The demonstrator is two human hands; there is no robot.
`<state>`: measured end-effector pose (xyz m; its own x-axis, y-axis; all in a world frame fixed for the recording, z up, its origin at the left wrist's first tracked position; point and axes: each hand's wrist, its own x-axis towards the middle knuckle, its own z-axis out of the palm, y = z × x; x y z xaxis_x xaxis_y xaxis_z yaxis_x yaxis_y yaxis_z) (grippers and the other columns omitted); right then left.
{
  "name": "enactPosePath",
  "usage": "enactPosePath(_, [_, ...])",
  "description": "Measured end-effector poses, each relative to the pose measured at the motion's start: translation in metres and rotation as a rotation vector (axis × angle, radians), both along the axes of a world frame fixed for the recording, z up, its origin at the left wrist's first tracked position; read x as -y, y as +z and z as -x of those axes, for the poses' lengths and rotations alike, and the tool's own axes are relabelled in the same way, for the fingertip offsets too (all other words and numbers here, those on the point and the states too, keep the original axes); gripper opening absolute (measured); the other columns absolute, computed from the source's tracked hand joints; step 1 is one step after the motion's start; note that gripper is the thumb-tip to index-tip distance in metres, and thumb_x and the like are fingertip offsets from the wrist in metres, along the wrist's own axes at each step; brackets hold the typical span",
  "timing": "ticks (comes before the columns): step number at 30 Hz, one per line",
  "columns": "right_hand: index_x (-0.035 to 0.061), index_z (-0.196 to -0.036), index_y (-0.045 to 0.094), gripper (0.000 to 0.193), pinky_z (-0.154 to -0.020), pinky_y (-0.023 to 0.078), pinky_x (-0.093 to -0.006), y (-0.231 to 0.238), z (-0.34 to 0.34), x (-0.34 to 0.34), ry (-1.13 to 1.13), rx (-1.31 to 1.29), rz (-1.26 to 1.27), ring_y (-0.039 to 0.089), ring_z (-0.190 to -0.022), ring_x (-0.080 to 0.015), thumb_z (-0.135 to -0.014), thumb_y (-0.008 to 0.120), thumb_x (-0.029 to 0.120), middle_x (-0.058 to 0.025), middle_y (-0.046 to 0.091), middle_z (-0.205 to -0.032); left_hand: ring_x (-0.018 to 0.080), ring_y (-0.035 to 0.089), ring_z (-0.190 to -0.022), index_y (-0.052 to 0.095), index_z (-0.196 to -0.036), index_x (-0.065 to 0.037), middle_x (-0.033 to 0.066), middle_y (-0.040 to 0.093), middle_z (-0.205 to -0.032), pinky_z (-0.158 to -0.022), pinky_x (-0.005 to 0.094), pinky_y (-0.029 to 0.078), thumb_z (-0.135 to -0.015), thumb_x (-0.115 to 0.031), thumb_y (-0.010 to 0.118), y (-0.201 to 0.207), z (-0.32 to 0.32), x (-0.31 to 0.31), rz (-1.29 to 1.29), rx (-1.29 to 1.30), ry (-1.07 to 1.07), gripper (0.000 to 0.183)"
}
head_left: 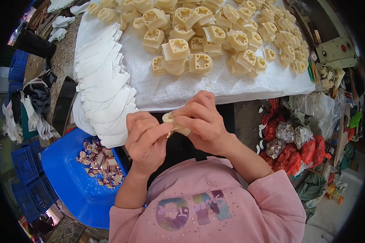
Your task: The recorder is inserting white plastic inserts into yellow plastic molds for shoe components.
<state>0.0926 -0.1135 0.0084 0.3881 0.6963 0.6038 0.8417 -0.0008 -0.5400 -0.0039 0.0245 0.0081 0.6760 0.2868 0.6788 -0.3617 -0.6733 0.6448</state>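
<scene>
In front of my chest, both hands hold one small cream plastic shoe heel [183, 130]. My left hand [144, 135] pinches its left side between thumb and fingers. From the right, my right hand [202, 123] grips it with the thumb and fingertips pressed close. A thin pale edge shows between the fingertips; whether it is a separate strip I cannot tell. Much of the piece is hidden by fingers. Beyond my hands, many similar cream heels [200, 64] are heaped on the white-covered table [144, 89]. Overlapping white cut sheets [103, 81] lie along the table's left side.
A blue basin [69, 182] at lower left holds shiny reddish and beige pieces [99, 162]. Blue crates [28, 166] stand farther left. Red plastic bags [290, 158] and clear bags [320, 111] lie at the right. A green metal machine part [336, 52] stands at far right.
</scene>
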Motion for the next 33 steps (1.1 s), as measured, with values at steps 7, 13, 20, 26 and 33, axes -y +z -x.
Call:
enactPosePath(7, [0.0063, -0.1, 0.06, 0.036, -0.075, 0.043, -0.0316, 0.019, 0.007, 0.011, -0.059, -0.27, -0.068, 0.051, -0.086, -0.0244, -0.071, 0.076, 0.021, -0.0111, 0.055, -0.106, 0.0191, 0.046, -0.076, 0.06, -0.087, -0.007, 0.0049, 0.045, -0.081, -0.066, 0.0281, 0.04, -0.074, 0.004, 0.07, -0.01, 0.011, -0.016, 0.233, -0.039, 0.022, 0.02])
enactPosePath(13, [0.0005, -0.107, 0.053, 0.021, -0.072, 0.046, -0.0234, -0.008, 0.034, 0.007, -0.018, -1.237, -0.368, 0.055, -0.087, -0.0094, -0.09, 0.059, 0.012, -0.0057, 0.058, -0.1, 0.0262, 0.052, -0.086, 0.059, -0.089, -0.007, 0.01, 0.05, -0.09, -0.074, 0.0351, 0.045, -0.073, 0.006, 0.067, -0.001, 0.008, 0.009, 0.277, 0.048, -0.067, 0.023])
enactPosePath(20, [-0.0031, -0.106, 0.056, 0.023, -0.079, 0.05, -0.0272, 0.002, 0.04, 0.02, -0.074, -1.302, -0.358, 0.06, -0.089, -0.0137, -0.095, 0.049, 0.016, -0.0086, 0.06, -0.1, 0.0297, 0.06, -0.081, 0.057, -0.085, -0.001, 0.0157, 0.059, -0.092, -0.065, 0.0358, 0.048, -0.067, 0.008, 0.063, -0.006, 0.005, 0.016, 0.162, 0.001, -0.168, 0.021])
enactPosePath(26, [-0.0045, -0.106, 0.057, 0.023, -0.078, 0.05, -0.0282, 0.007, 0.04, 0.016, -0.063, -1.263, -0.323, 0.059, -0.086, -0.013, -0.094, 0.046, 0.011, -0.009, 0.061, -0.097, 0.0247, 0.055, -0.071, 0.057, -0.086, -0.001, 0.0137, 0.058, -0.09, -0.055, 0.0323, 0.037, -0.059, 0.005, 0.065, 0.0, 0.001, 0.021, -0.195, -0.042, -0.038, 0.029])
enactPosePath(33, [-0.0019, -0.106, 0.058, 0.023, -0.071, 0.047, -0.0259, 0.0, 0.026, 0.021, -0.043, -0.985, -0.06, 0.059, -0.079, -0.0128, -0.092, 0.049, 0.015, -0.0101, 0.062, -0.087, 0.0262, 0.056, -0.071, 0.055, -0.082, -0.001, 0.0135, 0.058, -0.088, -0.057, 0.0333, 0.043, -0.064, 0.01, 0.064, 0.002, 0.001, 0.02, -0.061, -0.191, -0.016, 0.024])
